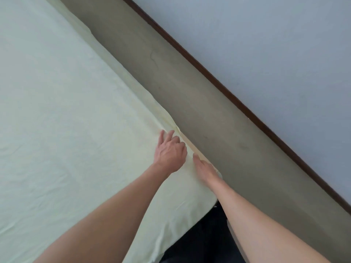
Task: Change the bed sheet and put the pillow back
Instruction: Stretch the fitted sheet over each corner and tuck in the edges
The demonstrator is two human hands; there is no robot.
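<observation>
Pale green bed sheet (66, 111) covers the bed beside the wall (190, 95), left hand (170, 151) flat with spread fingers, right hand (204, 168) pressing its edge, fingers straight.

Bed sheet (66, 111): pale yellow-green woven cloth, matt, lightly creased across the top and gathered into soft folds along its right edge. Floor strip (199, 111) to the right of the bed: dull grey-beige hard surface, matt, faintly scuffed with a thin crack line at the far end; skirting board (228, 92): dark brown, wood-like, with a slight sheen. Wall (266, 44) on the far right: pale blue-grey paint, smooth and matt.
</observation>
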